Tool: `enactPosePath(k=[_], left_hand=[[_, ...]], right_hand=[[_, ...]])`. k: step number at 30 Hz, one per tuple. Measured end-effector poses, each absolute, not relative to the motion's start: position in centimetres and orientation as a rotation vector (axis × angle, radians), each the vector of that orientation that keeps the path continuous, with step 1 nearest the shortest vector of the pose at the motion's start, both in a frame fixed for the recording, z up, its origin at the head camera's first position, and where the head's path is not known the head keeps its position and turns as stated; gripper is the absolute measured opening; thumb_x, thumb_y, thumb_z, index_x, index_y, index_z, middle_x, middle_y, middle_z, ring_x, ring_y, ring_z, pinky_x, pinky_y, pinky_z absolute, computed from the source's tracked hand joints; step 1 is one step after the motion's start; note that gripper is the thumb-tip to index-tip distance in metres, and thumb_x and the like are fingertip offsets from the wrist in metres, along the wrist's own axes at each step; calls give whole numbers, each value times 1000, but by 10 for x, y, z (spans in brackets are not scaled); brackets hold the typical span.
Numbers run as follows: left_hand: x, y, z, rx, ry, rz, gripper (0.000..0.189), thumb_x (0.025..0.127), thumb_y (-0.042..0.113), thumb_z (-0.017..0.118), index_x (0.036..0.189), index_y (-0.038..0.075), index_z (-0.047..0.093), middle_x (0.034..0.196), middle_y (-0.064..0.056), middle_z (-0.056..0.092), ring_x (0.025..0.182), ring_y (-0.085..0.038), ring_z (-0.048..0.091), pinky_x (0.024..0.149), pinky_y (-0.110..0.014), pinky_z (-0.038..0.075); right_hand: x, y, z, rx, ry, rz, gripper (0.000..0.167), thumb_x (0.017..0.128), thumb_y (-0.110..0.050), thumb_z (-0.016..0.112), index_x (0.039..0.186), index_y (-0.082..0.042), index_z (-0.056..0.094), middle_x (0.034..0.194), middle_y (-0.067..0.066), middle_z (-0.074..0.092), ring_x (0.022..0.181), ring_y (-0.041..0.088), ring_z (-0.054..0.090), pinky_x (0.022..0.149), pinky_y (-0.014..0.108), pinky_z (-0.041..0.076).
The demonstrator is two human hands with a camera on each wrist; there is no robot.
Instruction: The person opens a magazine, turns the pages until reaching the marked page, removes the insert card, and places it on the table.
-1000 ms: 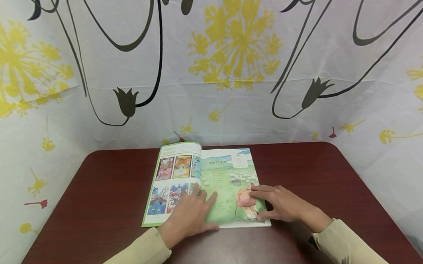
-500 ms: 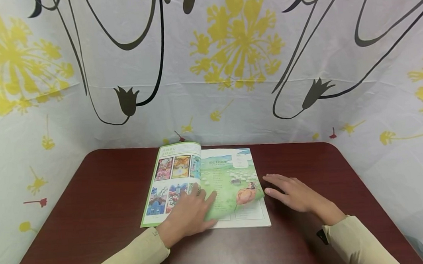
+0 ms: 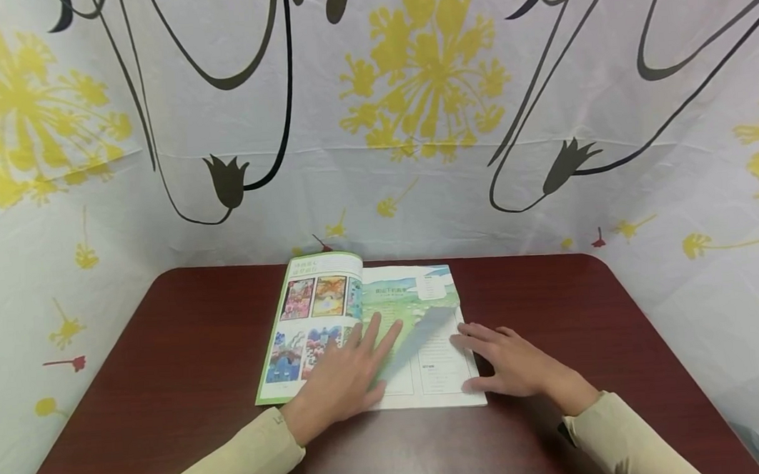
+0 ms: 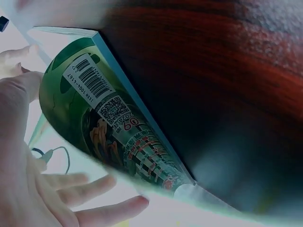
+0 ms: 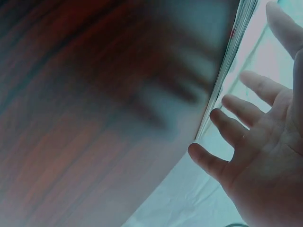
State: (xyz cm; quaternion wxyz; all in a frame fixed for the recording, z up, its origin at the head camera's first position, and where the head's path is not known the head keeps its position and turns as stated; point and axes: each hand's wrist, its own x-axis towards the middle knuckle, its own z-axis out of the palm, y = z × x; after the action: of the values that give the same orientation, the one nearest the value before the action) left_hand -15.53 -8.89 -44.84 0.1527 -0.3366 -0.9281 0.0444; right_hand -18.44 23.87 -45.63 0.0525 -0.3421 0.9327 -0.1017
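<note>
An open magazine [image 3: 394, 394] lies on the table, its left page [image 3: 289, 356] showing small colourful pictures. On the right half, a green illustrated page [image 3: 395, 297] is curled back diagonally, and a white text page shows beneath it. My left hand [image 3: 338, 379] has its fingers spread over the magazine's middle, against the curling page. My right hand [image 3: 518, 362] is at the magazine's right edge, with fingertips over the white page. In the left wrist view, the green back cover [image 4: 94, 104] bows up, showing a barcode. The right wrist view shows loosely spread right fingers [image 5: 229, 127] holding nothing.
The dark red-brown wooden table [image 3: 186, 354] has rounded far corners. A white cloth [image 3: 377, 194] printed with yellow and dark flowers hangs behind it and along both sides.
My right hand has moved off the magazine to the right, then back to its edge. The illustrated page has lifted and curled up toward the left. My left fingers have spread slightly.
</note>
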Motion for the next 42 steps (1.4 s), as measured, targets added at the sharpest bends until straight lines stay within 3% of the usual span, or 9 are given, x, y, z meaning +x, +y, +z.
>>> enactPosePath(k=[5,13,21,25,32,38,42], left_hand=[[-156,-87,-447,-925,-2651,134,93,89,44,63,161,19,9,163,-17,18,132,-34,51,83,-55,55],[-156,-87,-445,-931,-2594,132,96,88,41,68,161,18,10,166,-17,4,138,-34,44,92,-54,51],[-156,-85,-441,-977,-2529,133,100,84,35,74,161,27,12,166,-15,-5,151,-37,8,107,-62,33],[-155,-87,-439,-995,-2498,223,97,84,31,71,161,30,13,167,-12,-7,152,-34,-2,112,-65,21],[-156,-89,-437,-1100,-2493,406,88,86,32,69,160,32,21,168,-3,4,153,-27,1,113,-69,1],[-155,-88,-438,-1134,-2496,558,69,90,37,63,154,31,38,165,-2,20,153,-27,8,113,-69,2],[-154,-89,-438,-1129,-2473,592,50,91,31,58,140,21,59,160,-6,34,152,-29,13,112,-71,4]], right_hand=[[-182,234,-457,-1085,2794,-321,79,84,-57,71,146,-12,51,151,14,45,136,32,46,101,67,35],[-182,233,-455,-1075,2741,-354,79,79,-48,79,145,-13,53,152,12,45,137,31,45,104,63,34],[-183,234,-455,-1060,2714,-394,80,79,-49,80,145,-13,52,153,12,44,137,32,44,104,60,37],[-182,235,-456,-1060,2717,-395,81,78,-50,80,145,-13,53,152,12,45,137,32,44,104,60,37],[-183,234,-457,-1064,2730,-376,82,77,-52,79,144,-12,53,152,12,46,137,32,44,103,61,37],[-182,233,-458,-1069,2735,-372,83,77,-53,79,144,-11,53,151,13,46,137,32,45,103,61,37],[-182,234,-456,-1075,2725,-380,83,78,-53,79,144,-11,53,152,13,45,137,33,44,103,62,37]])
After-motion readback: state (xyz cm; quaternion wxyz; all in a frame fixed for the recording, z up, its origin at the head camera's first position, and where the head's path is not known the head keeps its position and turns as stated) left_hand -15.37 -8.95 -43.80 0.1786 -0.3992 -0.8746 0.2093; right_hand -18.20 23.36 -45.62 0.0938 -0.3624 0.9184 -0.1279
